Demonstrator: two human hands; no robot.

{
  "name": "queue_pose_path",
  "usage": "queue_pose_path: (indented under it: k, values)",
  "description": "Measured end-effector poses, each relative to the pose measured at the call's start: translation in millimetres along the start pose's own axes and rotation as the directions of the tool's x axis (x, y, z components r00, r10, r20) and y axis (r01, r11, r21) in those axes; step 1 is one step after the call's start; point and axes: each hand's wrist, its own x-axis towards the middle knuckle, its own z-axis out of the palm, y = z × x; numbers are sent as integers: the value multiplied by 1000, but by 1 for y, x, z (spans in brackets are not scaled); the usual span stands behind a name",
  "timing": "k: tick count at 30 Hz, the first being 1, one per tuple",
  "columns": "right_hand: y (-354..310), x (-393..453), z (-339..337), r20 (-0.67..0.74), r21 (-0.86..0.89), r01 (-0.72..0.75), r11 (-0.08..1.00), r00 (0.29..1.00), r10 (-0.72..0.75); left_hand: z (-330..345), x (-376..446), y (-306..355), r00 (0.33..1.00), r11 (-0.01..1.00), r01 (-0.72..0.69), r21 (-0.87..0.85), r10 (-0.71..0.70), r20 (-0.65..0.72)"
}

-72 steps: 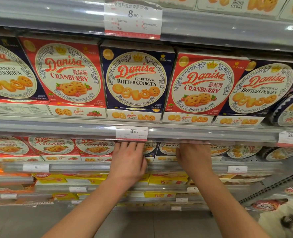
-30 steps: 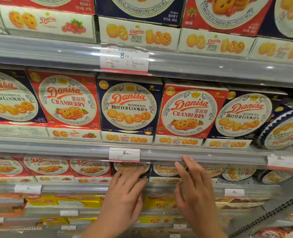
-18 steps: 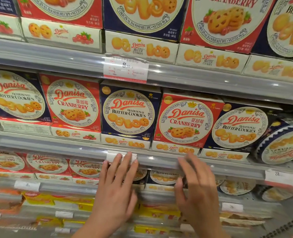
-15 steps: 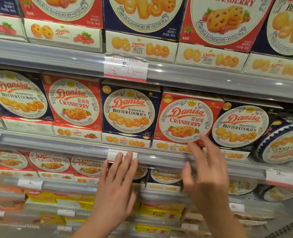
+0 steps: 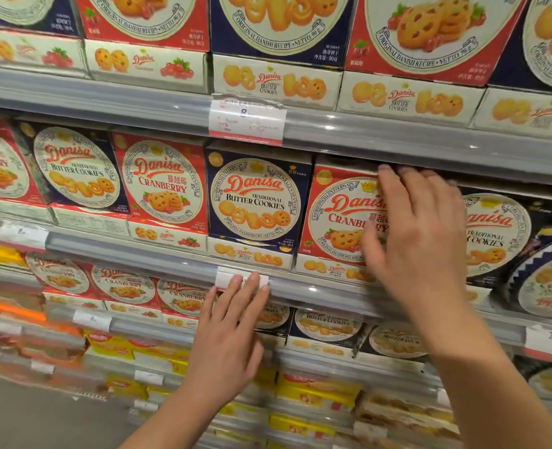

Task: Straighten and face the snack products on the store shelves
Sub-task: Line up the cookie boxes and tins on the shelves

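Danisa cookie boxes fill the shelves. On the middle shelf a red cranberry box (image 5: 336,222) stands between a navy butter cookies box (image 5: 255,202) and another navy box (image 5: 494,228). My right hand (image 5: 420,234) lies spread and flat over the red box's front, fingertips reaching its top edge. My left hand (image 5: 229,338) is lower, fingers apart, its tips touching the price tag (image 5: 226,277) on the shelf rail (image 5: 138,254). Neither hand grips anything.
Another row of Danisa boxes (image 5: 274,82) sits on the shelf above, with a price label (image 5: 247,119) on its rail. A round blue tin (image 5: 546,280) leans at far right. Lower shelves hold more cranberry boxes (image 5: 125,286) and yellow packs (image 5: 313,387).
My right hand rose from the shelf rail onto the front of the red cranberry box. My left hand stayed at the rail's price tag. The view shifted upward and closer.
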Motion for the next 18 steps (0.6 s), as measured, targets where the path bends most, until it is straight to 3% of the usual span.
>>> queue_pose_path:
  k: [10,18]
  values:
    - [2,-4,-10,-56,110,44,993,998,-38,-2,-1,5,999,999,25,-27,-25,-19]
    - [11,-2,-42,16,198,134,971,990,-140,-8,-1,8,998,998,50,-47,-49,32]
